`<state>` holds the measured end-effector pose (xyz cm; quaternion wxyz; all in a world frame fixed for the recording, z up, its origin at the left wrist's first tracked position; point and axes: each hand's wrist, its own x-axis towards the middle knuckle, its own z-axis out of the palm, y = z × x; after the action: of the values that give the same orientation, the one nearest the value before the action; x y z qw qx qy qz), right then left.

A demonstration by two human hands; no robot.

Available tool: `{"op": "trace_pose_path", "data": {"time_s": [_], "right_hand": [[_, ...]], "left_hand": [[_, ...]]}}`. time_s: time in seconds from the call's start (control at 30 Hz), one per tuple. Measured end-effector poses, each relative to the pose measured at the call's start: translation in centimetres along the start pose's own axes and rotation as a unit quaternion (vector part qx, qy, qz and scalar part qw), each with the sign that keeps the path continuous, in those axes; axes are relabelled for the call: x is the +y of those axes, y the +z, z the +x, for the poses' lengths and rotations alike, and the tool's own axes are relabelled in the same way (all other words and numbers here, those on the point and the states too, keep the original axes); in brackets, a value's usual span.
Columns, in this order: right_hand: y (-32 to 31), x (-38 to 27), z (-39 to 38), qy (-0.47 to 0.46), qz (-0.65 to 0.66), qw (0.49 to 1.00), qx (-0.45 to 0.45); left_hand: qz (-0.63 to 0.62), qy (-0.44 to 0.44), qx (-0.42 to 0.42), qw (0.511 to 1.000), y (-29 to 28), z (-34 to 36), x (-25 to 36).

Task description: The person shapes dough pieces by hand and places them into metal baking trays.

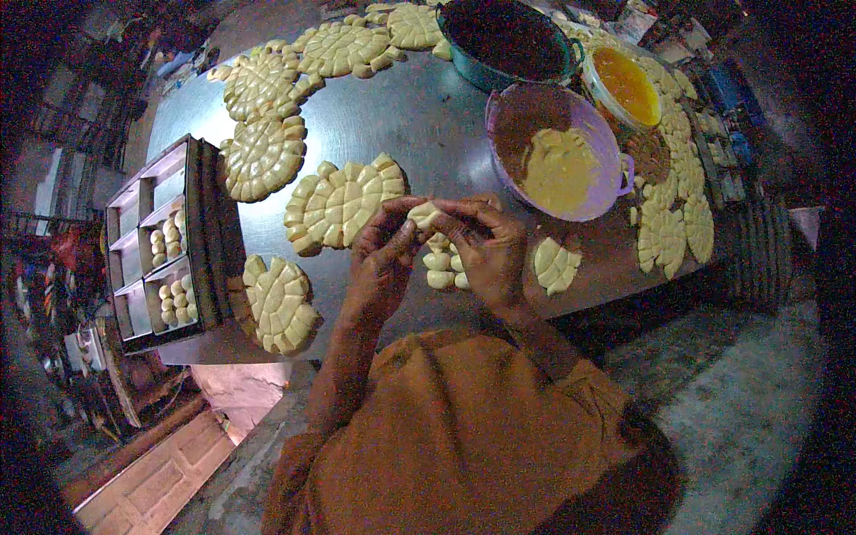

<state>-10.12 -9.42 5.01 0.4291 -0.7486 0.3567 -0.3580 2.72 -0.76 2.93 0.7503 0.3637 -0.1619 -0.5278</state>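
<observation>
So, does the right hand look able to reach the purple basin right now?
Probably yes: the purple basin stands just beyond the right hand, with nothing visibly between them, though that hand would likely first leave the small dough piece to the left hand.

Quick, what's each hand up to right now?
Left hand: closed, pinching a small dough piece.
Right hand: closed, fingers on the same piece from the other side.

dough piece (424,214): pale cream | dough round (348,203): pale yellow – scored into blocky segments (seams darker) | basin (596,138): lilac, contents creamy yellow | tub (464,67): teal green | liquid (624,85): bright orange | tabletop (392,116): grey, bluish sheen | garment (473,428): plain rust brown
</observation>
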Motion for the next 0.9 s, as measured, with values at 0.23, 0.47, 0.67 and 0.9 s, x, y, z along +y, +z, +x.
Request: {"op": "trace_pose_path", "data": {"time_s": [0.23, 0.47, 0.67, 0.9], "right_hand": [[0.0, -0.8, -0.1, 0.116, 0.104, 0.987, -0.023], [-1.4, 1.4, -0.2, -0.133, -0.024, 0.985, -0.111], [-2.8, 3.9, 1.2, -0.382, -0.218, 0.891, -0.116], [-2.8, 3.9, 0.5, -0.228, -0.224, 0.938, -0.132]], "left_hand": [[0.120, 0.035, 0.096, 0.987, 1.0, 0.0, -1.5], [0.278, -0.020, 0.048, 0.959, -2.2, 0.2, -2.0], [0.096, -0.083, 0.094, 0.987, -0.5, -0.1, -2.6], [0.321, 0.027, 0.019, 0.947, -0.8, -0.8, -2.8]]}}
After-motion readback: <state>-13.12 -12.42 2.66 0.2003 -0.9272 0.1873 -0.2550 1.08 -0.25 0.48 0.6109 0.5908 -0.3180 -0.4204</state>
